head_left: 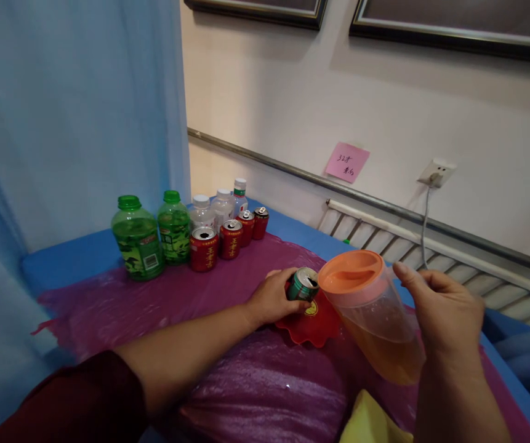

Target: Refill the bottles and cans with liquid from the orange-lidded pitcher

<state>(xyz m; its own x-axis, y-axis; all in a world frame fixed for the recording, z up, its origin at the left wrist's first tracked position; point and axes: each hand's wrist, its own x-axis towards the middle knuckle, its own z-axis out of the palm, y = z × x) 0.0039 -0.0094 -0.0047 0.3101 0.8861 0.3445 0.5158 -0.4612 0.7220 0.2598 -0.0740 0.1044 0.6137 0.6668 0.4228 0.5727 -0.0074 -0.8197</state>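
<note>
My left hand (276, 298) is wrapped round an opened drink can (304, 286) with a green band, tilted a little over a red scalloped mat (308, 329). In my right hand (447, 307) is the handle of a clear plastic pitcher (380, 335), partly filled with amber liquid. Its orange lid (352, 271) leans towards the can, the spout side close to the can's top. Whether liquid is flowing between them cannot be made out. The pitcher tilts to the left above the purple plastic sheet (265, 381).
Several red cans (204, 249) stand at the back left, beside two green bottles (138, 240) and white-capped clear bottles (202, 212). A yellow cloth-like item (370, 421) lies at the front. Behind the table are a radiator (389, 240) and a plugged-in cord (425, 227).
</note>
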